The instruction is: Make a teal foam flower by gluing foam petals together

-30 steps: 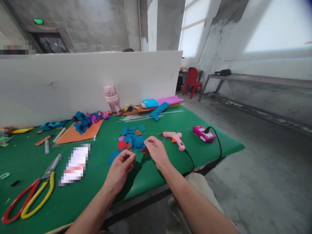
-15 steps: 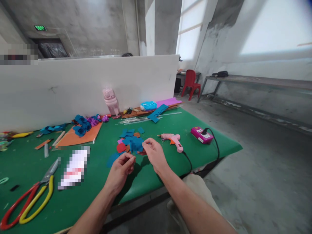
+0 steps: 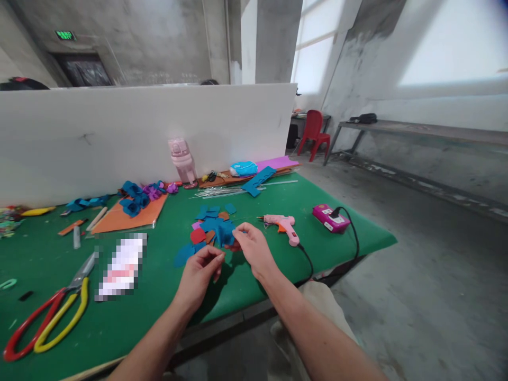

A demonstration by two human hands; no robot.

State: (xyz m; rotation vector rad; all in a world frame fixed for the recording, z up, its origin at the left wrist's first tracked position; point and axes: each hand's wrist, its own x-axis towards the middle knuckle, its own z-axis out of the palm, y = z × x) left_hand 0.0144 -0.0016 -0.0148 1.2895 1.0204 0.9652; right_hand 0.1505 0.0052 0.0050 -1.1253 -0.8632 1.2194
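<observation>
My right hand point(image 3: 254, 250) is closed in a pinch on a blue felt piece point(image 3: 225, 233), held above the front part of the green table. To its left, my left hand point(image 3: 201, 274) has thumb and forefinger pressed together; whatever lies between them is too small to make out. Beneath and behind the fingers lies a loose pile of felt cut-outs, mostly blue, with a red round piece point(image 3: 198, 236) and some brown ones. A pink hot glue gun point(image 3: 281, 222) rests on its side to the right of my right hand, its cord running off the front edge.
Long-bladed scissors point(image 3: 75, 288) with red and yellow handles lie at left. A purple power strip point(image 3: 331, 218) sits near the table's right edge. Blue felt flowers point(image 3: 133, 200) lie on an orange sheet point(image 3: 130, 218). Behind stand a pink bottle point(image 3: 182, 161) and a white board point(image 3: 130, 132).
The view has shifted slightly. Both hands keep nearly the same pose, and the blue felt piece has turned a little in my right fingers.
</observation>
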